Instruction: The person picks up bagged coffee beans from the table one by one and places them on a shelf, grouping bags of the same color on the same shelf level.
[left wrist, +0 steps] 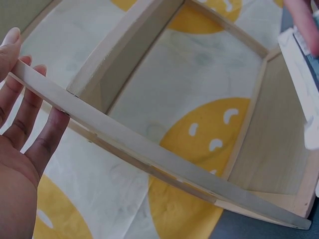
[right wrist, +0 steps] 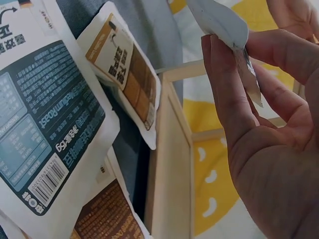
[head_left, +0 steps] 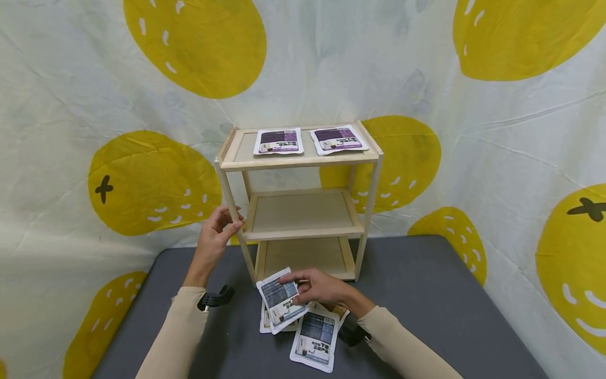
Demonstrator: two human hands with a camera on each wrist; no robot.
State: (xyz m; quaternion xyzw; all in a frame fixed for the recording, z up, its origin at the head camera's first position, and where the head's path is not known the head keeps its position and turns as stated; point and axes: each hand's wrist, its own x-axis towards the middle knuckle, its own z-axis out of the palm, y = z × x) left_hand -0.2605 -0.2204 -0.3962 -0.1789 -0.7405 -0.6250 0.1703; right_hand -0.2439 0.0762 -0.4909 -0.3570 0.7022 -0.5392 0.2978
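My left hand (head_left: 215, 234) grips the left front post (left wrist: 124, 127) of a small wooden three-tier shelf (head_left: 303, 232), thumb on one side and fingers on the other. In front of the shelf, my right hand (head_left: 326, 288) pinches a blue-and-white coffee packet (head_left: 276, 297) between thumb and fingers. That packet is tilted, above others on the dark table. A second blue packet (head_left: 316, 339), marked "Medium Roast", lies nearer me. Brown-and-white packets (right wrist: 134, 74) lie beside and under it, partly hidden.
Two purple-and-white packets, one left (head_left: 279, 141) and one right (head_left: 339, 139), lie on the top tier. The bare middle tier (head_left: 298, 213) and bottom tier (head_left: 303, 257) are below. A fabric backdrop (head_left: 303, 63) with yellow fruit shapes hangs behind the dark grey table (head_left: 426, 305).
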